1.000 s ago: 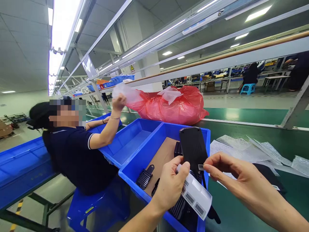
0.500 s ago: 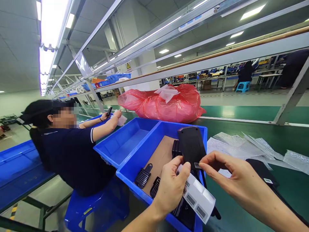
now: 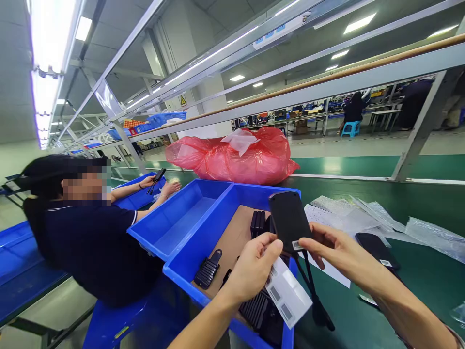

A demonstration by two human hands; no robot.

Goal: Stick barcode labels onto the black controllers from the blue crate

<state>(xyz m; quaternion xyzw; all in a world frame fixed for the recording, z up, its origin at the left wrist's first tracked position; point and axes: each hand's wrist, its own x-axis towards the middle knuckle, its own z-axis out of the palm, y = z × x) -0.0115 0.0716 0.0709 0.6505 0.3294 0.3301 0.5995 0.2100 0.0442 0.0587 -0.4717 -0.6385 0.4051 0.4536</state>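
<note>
A flat black device (image 3: 288, 213) with black cables hanging from its lower end is held up over the blue bin (image 3: 198, 242). My left hand (image 3: 250, 266) is closed on a strip of white barcode labels (image 3: 286, 293) and also touches the device's lower left edge. My right hand (image 3: 339, 252) grips the device's lower right corner, its thumb beside a small barcode label (image 3: 297, 245) stuck there. Below in the bin, black ribbed parts (image 3: 207, 270) lie on brown cardboard (image 3: 232, 232).
An adjoining blue bin (image 3: 181, 213) stands left. Behind sits a red plastic bag (image 3: 240, 157). Clear plastic sleeves (image 3: 374, 213) and another black device (image 3: 376, 247) lie on the green table (image 3: 417, 286) at right. A co-worker (image 3: 87, 242) handles a black device close on the left.
My right thumb and fingers have shifted from pinching at the label to gripping the device's corner. The co-worker's hands have moved slightly apart. The view has turned a little to the right.
</note>
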